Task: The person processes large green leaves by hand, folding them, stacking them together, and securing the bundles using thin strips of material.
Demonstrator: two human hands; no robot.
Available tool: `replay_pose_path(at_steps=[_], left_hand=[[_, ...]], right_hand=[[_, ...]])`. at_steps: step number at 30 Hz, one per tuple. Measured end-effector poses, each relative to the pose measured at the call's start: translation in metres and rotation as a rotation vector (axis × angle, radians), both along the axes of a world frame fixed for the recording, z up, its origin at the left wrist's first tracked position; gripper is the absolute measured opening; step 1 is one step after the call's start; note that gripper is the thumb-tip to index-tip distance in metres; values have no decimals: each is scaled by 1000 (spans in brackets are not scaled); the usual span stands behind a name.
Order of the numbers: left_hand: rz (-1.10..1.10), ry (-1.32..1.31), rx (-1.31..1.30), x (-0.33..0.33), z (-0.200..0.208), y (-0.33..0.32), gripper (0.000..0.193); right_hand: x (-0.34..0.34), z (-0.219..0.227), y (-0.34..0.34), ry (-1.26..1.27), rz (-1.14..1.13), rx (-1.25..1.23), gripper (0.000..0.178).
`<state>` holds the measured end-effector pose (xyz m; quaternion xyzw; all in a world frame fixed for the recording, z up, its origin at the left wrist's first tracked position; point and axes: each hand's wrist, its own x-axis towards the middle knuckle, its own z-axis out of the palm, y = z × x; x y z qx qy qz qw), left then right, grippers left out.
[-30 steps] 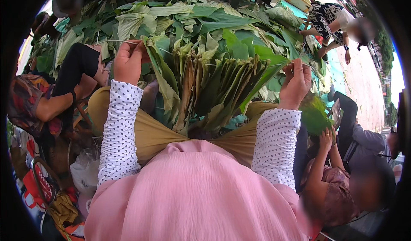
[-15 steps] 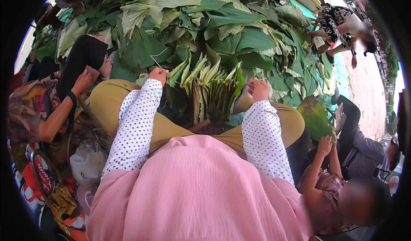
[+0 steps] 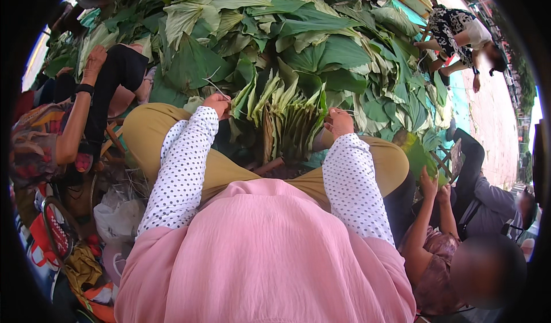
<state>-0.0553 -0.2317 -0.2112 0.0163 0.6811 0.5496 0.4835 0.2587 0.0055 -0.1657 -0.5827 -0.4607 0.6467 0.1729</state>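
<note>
Between my knees hangs a row of folded green lotus leaves (image 3: 281,122), pressed side by side with their edges up. At its left end my left hand (image 3: 218,105) is closed on a thin pale string (image 3: 213,80), whose loose end sticks up above the fingers. Close to the right end of the row, my right hand (image 3: 340,121) is also closed, with a bit of pale string (image 3: 351,111) showing by its fingers. How the string passes through or around the leaves is hidden.
A broad heap of loose lotus leaves (image 3: 321,53) spreads ahead. On my right a person's hands (image 3: 433,185) hold a large leaf (image 3: 417,159); on my left sits another person with a raised hand (image 3: 93,64). A white plastic bag (image 3: 119,214) lies beside my left leg.
My right hand has shifted slightly down and left, and my left hand slightly right and down. The left neighbour's hand has risen; the right neighbour's leaf has tilted and moved.
</note>
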Motion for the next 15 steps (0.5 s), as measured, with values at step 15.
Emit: replay_pose_path(at_steps=[15], left_hand=[[198, 350, 482, 4, 87, -7, 9]], right_hand=[[-4, 51, -2, 409, -234, 435, 16]])
